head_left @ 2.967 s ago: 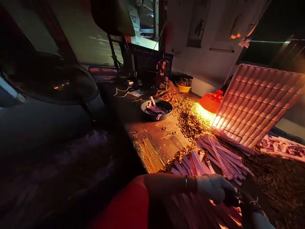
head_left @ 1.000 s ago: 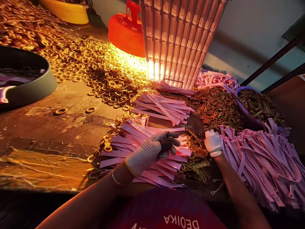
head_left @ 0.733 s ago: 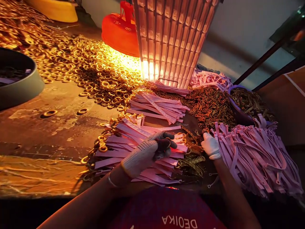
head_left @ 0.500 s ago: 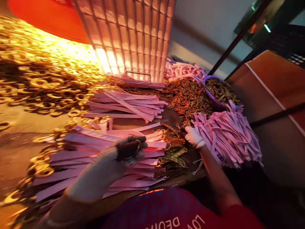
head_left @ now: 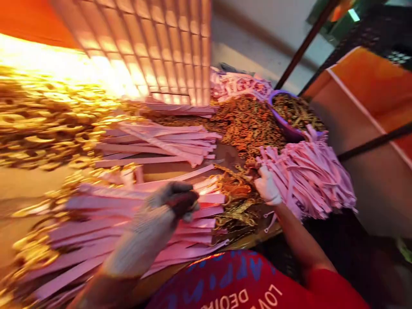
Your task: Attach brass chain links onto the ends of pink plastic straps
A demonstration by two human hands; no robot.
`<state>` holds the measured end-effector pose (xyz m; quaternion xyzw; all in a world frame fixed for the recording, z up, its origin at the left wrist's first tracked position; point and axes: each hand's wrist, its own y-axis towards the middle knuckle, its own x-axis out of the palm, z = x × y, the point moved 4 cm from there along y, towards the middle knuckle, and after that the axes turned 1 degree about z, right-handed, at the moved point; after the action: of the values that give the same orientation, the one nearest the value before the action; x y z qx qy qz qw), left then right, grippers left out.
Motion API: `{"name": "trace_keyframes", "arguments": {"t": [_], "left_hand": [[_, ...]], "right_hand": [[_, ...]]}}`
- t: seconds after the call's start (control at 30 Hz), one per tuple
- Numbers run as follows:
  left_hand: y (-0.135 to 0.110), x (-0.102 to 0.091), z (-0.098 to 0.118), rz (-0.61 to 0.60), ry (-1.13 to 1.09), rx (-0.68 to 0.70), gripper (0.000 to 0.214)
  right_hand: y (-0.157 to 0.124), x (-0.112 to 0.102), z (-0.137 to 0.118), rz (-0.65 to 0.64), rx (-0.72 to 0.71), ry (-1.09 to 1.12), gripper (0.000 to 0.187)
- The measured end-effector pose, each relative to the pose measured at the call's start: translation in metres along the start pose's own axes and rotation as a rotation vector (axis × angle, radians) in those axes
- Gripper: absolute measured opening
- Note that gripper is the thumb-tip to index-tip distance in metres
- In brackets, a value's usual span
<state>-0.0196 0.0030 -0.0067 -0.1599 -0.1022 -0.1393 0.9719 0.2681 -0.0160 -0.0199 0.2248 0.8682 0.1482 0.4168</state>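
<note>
Our right hand (head_left: 268, 185), in a white glove, has its fingers drawn in between the heap of metal clips (head_left: 247, 128) and the pile of pink straps (head_left: 317, 180); its fingertips are too hidden to tell whether the grip has caught anything. Our left hand (head_left: 167, 205) curls above the laid-out straps (head_left: 106, 223), and blur stops us telling whether that grip holds a small piece. With clips and strap ends so close, we would do best to pinch with 2 fingertips and lift straight up, since such small parts look likely to tangle. We should carry the left wrist high, so the glove drags no straps out of line. Those lie across the tabletop (head_left: 230, 154), gold rings (head_left: 25, 120) by their left ends. Farther out, a purple basin (head_left: 283, 122) of metal pieces stands behind the pile, and the orange lamp (head_left: 28, 19) glares above the rings.
</note>
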Motion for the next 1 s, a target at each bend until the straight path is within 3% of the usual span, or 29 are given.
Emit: {"name": "trace_keyframes", "arguments": {"t": [0.17,0.3,0.37,0.53,0.63,0.77,0.83,0.9,1.0], "left_hand": [[0.005,0.009,-0.004,-0.091,-0.044,0.059,0.019],[0.003,0.014,-0.001,-0.114,-0.016,0.084,0.032],[0.001,0.017,0.001,-0.129,0.008,0.122,0.044],[-0.001,0.020,0.003,-0.161,0.054,0.224,0.068],[-0.002,0.022,0.006,-0.199,0.013,0.220,0.067],[-0.005,0.027,0.009,-0.194,-0.060,0.143,0.057],[-0.007,0.031,0.007,-0.190,-0.105,0.054,0.047],[-0.008,0.035,0.003,-0.198,-0.159,-0.059,0.040],[-0.006,0.036,0.003,-0.191,-0.258,-0.126,0.037]], "right_hand": [[-0.010,-0.001,-0.059,-0.145,-0.338,0.150,0.049],[-0.029,0.009,-0.114,-0.255,-0.552,0.015,0.073],[-0.034,0.016,-0.128,-0.277,-0.580,-0.118,0.073],[-0.036,0.027,-0.138,-0.336,-0.607,-0.482,0.044],[-0.037,0.026,-0.140,-0.235,-0.689,-0.637,0.025],[-0.037,0.024,-0.139,-0.134,-0.790,-0.637,0.016],[-0.035,0.022,-0.139,-0.181,-0.790,-0.603,0.010],[-0.034,0.021,-0.139,-0.306,-0.741,-0.575,0.013],[-0.034,0.019,-0.137,-0.493,-0.571,-0.543,0.019]]}}
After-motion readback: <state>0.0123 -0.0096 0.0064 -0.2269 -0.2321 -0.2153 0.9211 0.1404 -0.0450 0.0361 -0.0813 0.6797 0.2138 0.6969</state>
